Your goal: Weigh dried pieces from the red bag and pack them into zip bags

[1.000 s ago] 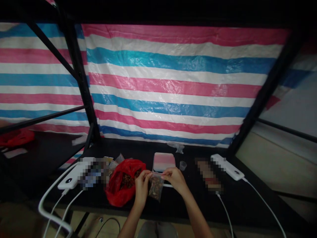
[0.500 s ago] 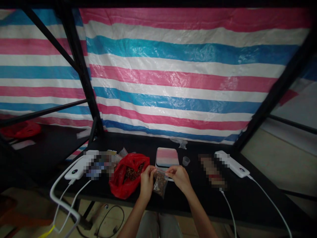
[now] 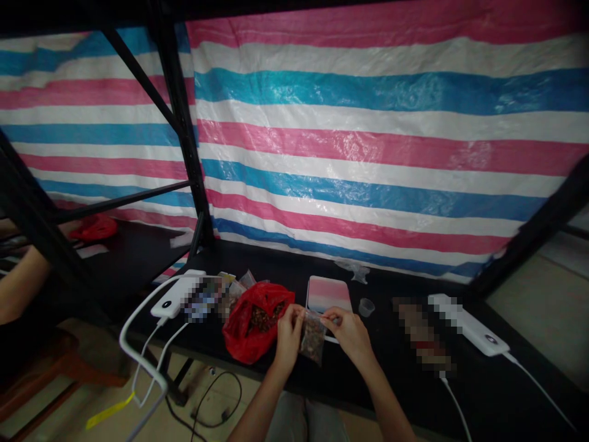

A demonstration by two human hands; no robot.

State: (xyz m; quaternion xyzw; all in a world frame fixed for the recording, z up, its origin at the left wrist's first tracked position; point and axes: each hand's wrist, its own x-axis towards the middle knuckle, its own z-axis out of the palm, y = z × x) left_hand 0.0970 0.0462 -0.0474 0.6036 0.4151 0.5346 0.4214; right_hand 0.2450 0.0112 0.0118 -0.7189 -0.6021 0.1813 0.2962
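Red bag [image 3: 240,334] open, dark bits [image 3: 262,320] inside | clear pouch [image 3: 313,337] part-filled, held upright between hands over black table [image 3: 506,387] | left hand [image 3: 289,339], right hand [image 3: 347,334]: fingers narrow, pinching its top edge

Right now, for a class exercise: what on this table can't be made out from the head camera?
Head view:
- Top edge of the small clear bag: hidden by the left hand and right hand.
- Bits in the red bag: too small to identify.
- Far-left packet and far-right packet: pixelated, labels unreadable.
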